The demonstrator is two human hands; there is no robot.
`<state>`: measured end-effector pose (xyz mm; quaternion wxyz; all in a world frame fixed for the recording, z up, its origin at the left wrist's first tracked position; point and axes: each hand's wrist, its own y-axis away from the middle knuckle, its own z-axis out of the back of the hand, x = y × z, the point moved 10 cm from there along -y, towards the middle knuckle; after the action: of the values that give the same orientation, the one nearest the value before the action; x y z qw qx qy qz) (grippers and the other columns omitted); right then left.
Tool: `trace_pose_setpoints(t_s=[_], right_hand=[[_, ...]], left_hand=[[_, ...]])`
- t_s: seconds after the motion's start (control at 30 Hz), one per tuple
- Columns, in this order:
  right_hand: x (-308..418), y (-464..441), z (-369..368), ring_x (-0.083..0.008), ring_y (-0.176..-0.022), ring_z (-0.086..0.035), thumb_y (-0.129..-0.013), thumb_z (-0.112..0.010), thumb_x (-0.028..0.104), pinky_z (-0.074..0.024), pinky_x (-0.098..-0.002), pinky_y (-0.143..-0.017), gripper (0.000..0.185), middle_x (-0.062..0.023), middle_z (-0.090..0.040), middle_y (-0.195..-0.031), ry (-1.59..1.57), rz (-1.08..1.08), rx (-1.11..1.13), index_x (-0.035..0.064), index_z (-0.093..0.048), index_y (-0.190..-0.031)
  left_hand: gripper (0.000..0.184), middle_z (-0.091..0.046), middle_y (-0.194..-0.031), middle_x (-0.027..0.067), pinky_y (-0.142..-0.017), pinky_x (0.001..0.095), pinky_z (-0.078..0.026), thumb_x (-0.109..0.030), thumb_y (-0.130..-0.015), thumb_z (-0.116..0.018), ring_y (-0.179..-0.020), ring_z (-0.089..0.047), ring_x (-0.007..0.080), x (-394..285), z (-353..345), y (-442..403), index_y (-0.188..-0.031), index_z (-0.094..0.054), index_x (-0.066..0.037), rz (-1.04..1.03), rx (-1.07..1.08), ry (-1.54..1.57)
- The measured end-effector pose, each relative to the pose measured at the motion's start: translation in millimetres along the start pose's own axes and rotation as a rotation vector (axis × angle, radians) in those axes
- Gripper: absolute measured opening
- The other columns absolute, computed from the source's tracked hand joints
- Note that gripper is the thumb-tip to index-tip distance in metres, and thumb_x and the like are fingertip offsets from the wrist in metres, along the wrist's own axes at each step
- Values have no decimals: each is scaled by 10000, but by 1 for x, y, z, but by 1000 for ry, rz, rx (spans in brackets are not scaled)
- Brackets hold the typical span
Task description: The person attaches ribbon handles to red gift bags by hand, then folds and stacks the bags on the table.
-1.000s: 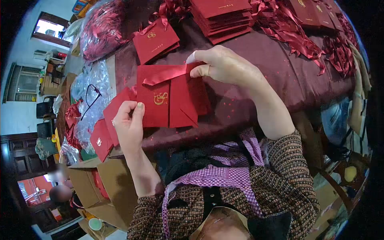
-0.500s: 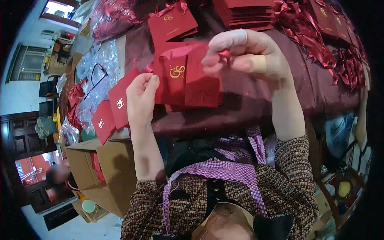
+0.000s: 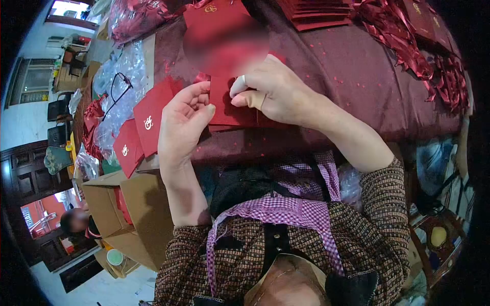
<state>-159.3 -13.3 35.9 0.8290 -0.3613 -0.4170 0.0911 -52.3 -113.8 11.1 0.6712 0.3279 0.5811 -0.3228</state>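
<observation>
A red paper gift bag (image 3: 229,104) lies flat in front of me on the table. My left hand (image 3: 186,117) is at its left edge, fingers curled and thumb resting by the edge. Over the bag's right part, my right hand (image 3: 278,92) has its thumb and index finger drawn together; whatever is between them is hidden. White coverings wrap the index finger, and a tan band wraps the thumb. A bit of red ribbon (image 3: 201,77) shows beside my left index finger. The upper part of the bag is blurred.
More red bags (image 3: 150,122) with gold logos lie to the left, near clear plastic wrap (image 3: 122,71). A stack of red bags (image 3: 316,13) and a heap of red ribbons (image 3: 395,41) are at the back right. An open cardboard box (image 3: 148,224) stands at lower left.
My right hand has come down and left onto the bag; the red ribbon seen in its fingers before is now hidden. My left hand has shifted slightly, its thumb now further from its index finger.
</observation>
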Motion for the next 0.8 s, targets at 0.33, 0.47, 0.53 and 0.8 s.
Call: trace_pose_setpoints(t_s=[0.33, 0.47, 0.53, 0.8], right_hand=[[-2, 6, -2, -184, -741, -588, -778, -720, 152, -387, -309, -749, 110, -20, -636, -771, -35, -122, -101, 87, -651, -835], [-2, 7, -1, -179, -725, -586, -774, -722, 143, -385, -303, -746, 108, -14, -636, -758, -19, -124, -138, 88, -652, -836], [0, 7, 1, -180, -718, -581, -776, -723, 138, -386, -302, -742, 102, -15, -635, -751, -23, -97, -159, 88, -654, -834], [33, 9, 5, -209, -685, -542, -658, -719, 119, -386, -346, -674, 184, -22, -541, -732, 359, 210, -205, 108, -579, -777]], left_hand=[[344, -612, -970, 50, -778, 201, -449, 62, -808, -598, -857, -546, 78, -8, -2, 5, -1151, -567, 56, -9, -54, -43], [337, -607, -962, 49, -778, 199, -445, 56, -809, -603, -859, -539, 76, -10, -6, 5, -1145, -569, 54, -22, -43, -39], [334, -607, -961, 49, -779, 198, -444, 56, -809, -603, -858, -538, 75, -11, -7, 4, -1141, -570, 55, -18, -47, -51], [287, -604, -938, 49, -754, 195, -440, 74, -817, -575, -840, -541, 82, -6, -13, 4, -1104, -575, 66, -54, -103, -46]])
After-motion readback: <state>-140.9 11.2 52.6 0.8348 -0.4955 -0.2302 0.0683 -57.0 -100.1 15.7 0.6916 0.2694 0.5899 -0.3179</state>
